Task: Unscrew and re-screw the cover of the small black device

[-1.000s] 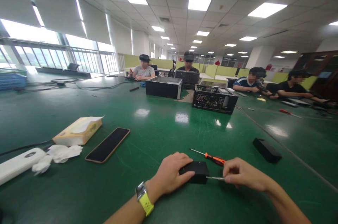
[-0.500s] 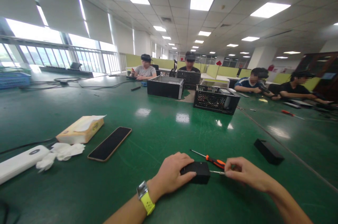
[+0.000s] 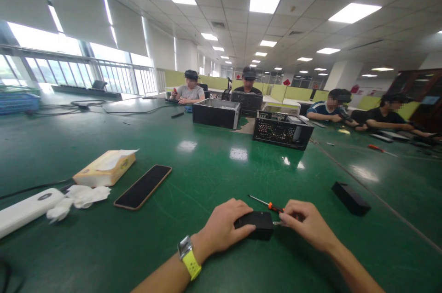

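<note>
A small black rectangular box (image 3: 263,226) lies on the green tabletop, gripped from its left side by my left hand (image 3: 228,224), thumb at the front and fingers over the top. My right hand (image 3: 305,221) pinches a thin metal rod (image 3: 277,223) just off the box's right end. Most of that rod is hidden in the fingers, and I cannot tell whether its tip enters the box. Behind my right fingers lies a screwdriver (image 3: 264,202) with an orange and black handle, partly covered by the hand.
Another black box (image 3: 350,198) lies to the right. On the left are a phone (image 3: 143,187), a tissue pack (image 3: 105,169), crumpled tissues (image 3: 84,196) and a white device (image 3: 27,212). Open computer cases (image 3: 283,129) stand farther back. Several people sit around the table.
My right hand has moved left, closer to the box, and less of the metal rod shows. It now covers more of the screwdriver's handle. My left hand keeps its hold.
</note>
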Available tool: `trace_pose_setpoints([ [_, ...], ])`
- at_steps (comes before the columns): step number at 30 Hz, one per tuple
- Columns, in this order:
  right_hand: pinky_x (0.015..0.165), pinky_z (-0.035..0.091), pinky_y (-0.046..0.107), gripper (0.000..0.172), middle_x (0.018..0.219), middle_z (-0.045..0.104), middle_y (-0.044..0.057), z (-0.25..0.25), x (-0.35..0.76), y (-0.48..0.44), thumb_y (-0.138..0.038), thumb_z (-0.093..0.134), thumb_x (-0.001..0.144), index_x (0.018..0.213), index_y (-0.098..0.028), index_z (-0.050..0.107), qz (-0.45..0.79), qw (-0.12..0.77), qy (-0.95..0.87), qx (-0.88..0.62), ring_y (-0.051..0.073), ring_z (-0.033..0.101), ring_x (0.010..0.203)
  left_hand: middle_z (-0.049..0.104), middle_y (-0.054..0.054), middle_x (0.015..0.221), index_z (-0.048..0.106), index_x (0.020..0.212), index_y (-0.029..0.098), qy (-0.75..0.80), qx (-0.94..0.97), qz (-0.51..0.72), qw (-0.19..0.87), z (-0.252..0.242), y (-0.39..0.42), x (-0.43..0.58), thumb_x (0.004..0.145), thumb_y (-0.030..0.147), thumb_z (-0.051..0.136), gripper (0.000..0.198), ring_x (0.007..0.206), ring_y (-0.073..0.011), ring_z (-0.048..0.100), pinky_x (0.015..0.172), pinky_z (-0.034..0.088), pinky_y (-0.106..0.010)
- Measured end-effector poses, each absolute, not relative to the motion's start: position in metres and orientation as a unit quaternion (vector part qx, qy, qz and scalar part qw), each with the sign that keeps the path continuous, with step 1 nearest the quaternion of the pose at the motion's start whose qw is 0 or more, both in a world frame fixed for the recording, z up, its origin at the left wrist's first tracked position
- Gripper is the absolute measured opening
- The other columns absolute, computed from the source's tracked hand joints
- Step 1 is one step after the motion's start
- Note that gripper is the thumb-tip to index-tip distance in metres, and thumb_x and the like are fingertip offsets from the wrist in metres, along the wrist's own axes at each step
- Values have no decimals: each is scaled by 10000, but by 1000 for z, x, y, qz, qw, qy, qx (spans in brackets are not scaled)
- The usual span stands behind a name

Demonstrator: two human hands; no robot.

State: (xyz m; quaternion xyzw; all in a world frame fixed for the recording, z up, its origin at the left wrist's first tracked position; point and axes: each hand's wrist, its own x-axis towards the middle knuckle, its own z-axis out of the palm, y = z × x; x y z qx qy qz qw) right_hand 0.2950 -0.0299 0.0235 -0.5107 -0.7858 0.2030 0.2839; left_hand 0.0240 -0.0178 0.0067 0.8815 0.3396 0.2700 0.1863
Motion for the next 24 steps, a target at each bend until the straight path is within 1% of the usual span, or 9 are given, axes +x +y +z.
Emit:
trace_pose_setpoints([
  [2,608,413,281,386,709,651,24,22,293,-29,-455,532,921,731,-171,712,200,301,-770,-525,170,572,643,677,-66,1140,650,1192,181,338,881,273,190,7,-18,24,912,372,636,339,985,-241,598,900,484,-341],
  [5,617,431,281,414,744,675,29,23,291,-31,-491,488,936,813,-175,725,207,303,-760,-536,184,595,673,678,-67,1141,649,1187,184,339,878,277,196,5,-18,24,897,368,657,344,992,-243,599,901,483,-341],
  [8,626,434,279,457,716,667,25,28,292,-35,-508,443,954,777,-182,711,205,311,-765,-526,187,602,671,680,-67,1132,648,1180,193,339,875,282,200,3,-17,24,886,375,669,346,988,-245,600,892,483,-341],
  [11,621,435,273,500,696,663,32,25,293,-36,-544,420,957,756,-181,700,205,356,-738,-535,189,615,666,683,-64,1105,646,1169,192,336,875,285,202,2,-16,24,878,385,679,351,969,-244,600,879,482,-338],
  [13,577,442,269,542,643,648,28,14,292,-32,-595,420,939,750,-171,699,246,385,-686,-565,180,613,597,684,-59,1090,643,1164,192,334,875,286,203,1,-16,24,876,387,680,350,956,-241,599,871,481,-335],
  [15,513,441,267,575,573,624,17,3,290,-26,-643,439,908,743,-158,699,313,388,-639,-586,173,598,507,683,-54,1087,642,1162,197,336,874,285,203,1,-15,24,879,380,678,339,950,-238,599,865,480,-332],
  [17,476,438,263,592,544,614,13,-3,289,-22,-674,461,880,738,-150,698,351,381,-618,-592,174,598,474,681,-52,1089,641,1162,201,337,873,286,204,1,-15,24,879,374,679,334,951,-237,599,865,477,-330],
  [21,526,479,266,589,613,650,37,9,291,-24,-686,460,876,775,-153,692,331,422,-606,-587,196,645,579,679,-52,1087,636,1171,212,340,872,284,207,1,-16,24,879,379,676,340,955,-236,601,860,476,-328],
  [24,581,493,274,541,643,668,48,22,293,-31,-646,478,892,763,-165,689,291,434,-634,-570,206,652,630,682,-53,1080,633,1178,216,347,871,278,210,2,-16,24,876,380,675,347,957,-239,602,861,477,-330],
])
